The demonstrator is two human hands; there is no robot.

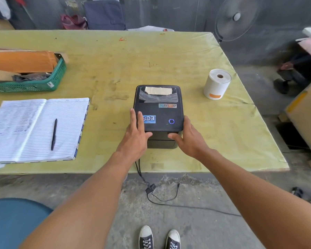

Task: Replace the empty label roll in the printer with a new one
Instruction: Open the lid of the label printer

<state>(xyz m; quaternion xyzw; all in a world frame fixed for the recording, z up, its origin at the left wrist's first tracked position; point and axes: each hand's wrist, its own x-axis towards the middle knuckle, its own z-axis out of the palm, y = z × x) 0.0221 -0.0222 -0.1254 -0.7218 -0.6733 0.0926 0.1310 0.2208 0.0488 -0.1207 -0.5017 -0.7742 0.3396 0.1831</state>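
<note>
Brightness: even, soft daylight; the table [104, 69] top is well lit, nothing blown out.
Light source: diffuse, from above; its exact place cannot be told.
Shadows: faint and short; a soft one under the hands beside the printer [159, 112], another under the label roll [216, 84] near the table's right edge.
Glare: a dull sheen on the printer's clear lid window.
Distortion: wide-angle; the table's edges bow, forearms stretch toward the bottom corners.
Focus: centre sharp; far wall and fan [236, 17] soft, right side smeared.
</note>
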